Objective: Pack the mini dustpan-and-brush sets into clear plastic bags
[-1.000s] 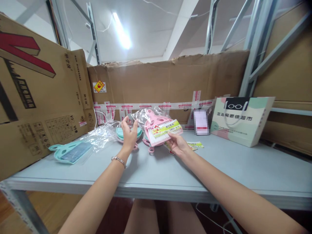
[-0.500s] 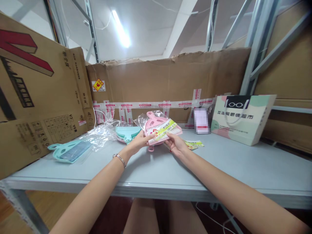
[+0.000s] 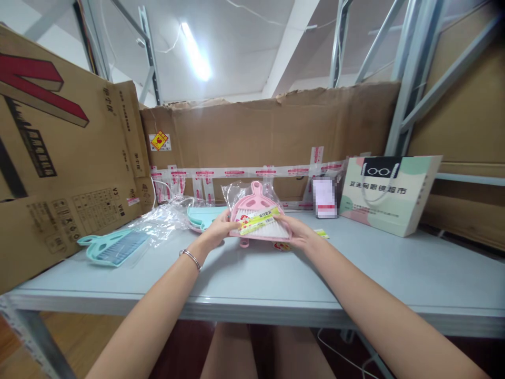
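Note:
A pink dustpan and brush set [image 3: 258,202] in a clear plastic bag is held up over the table, its handle pointing away from me. My left hand [image 3: 219,229] grips its left edge, and my right hand [image 3: 298,231] grips the right edge. Across the white bristles lies a yellow-green label card [image 3: 260,220]. Below the set, a small pink loop [image 3: 244,243] shows on the table. Just behind my left hand sits a turquoise dustpan [image 3: 203,217], partly hidden. More label cards [image 3: 321,233] lie on the table behind my right hand.
A bagged turquoise dustpan and brush [image 3: 112,247] lies at the left, near crumpled clear plastic bags [image 3: 165,216]. Cardboard boxes [image 3: 63,158] wall the left and back of the grey table [image 3: 252,284]. A phone [image 3: 325,197] and a paper bag [image 3: 389,195] stand at the right.
The pink set has turned so that its handle points straight away and its label faces me more squarely. My right hand has moved right and up to the set's right edge.

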`<action>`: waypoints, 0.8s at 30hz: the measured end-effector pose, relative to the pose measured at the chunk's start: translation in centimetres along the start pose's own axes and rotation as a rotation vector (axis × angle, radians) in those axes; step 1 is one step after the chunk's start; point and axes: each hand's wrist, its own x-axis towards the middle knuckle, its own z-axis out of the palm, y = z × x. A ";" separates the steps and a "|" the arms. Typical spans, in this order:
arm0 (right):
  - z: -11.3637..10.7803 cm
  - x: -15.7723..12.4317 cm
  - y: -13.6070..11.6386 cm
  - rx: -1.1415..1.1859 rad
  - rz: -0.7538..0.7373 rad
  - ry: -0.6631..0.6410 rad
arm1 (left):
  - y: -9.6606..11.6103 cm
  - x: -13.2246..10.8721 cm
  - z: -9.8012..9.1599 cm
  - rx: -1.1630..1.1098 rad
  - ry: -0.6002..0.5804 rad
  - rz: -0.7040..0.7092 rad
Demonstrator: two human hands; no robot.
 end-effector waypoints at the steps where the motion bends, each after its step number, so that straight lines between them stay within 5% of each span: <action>1: 0.2 -0.4 -0.2 -0.017 0.028 -0.008 | 0.1 0.0 -0.1 0.002 -0.008 -0.007; 6: 0.6 -1.5 -0.8 -0.088 0.108 -0.109 | 0.6 -0.3 -0.3 0.106 0.070 -0.124; 15: 0.9 -0.2 0.2 -0.068 0.211 -0.002 | 1.1 -0.5 1.2 0.145 0.381 -0.150; 24: 1.5 -1.2 -0.3 -0.166 0.277 0.035 | 1.7 -1.1 1.7 0.164 0.356 -0.110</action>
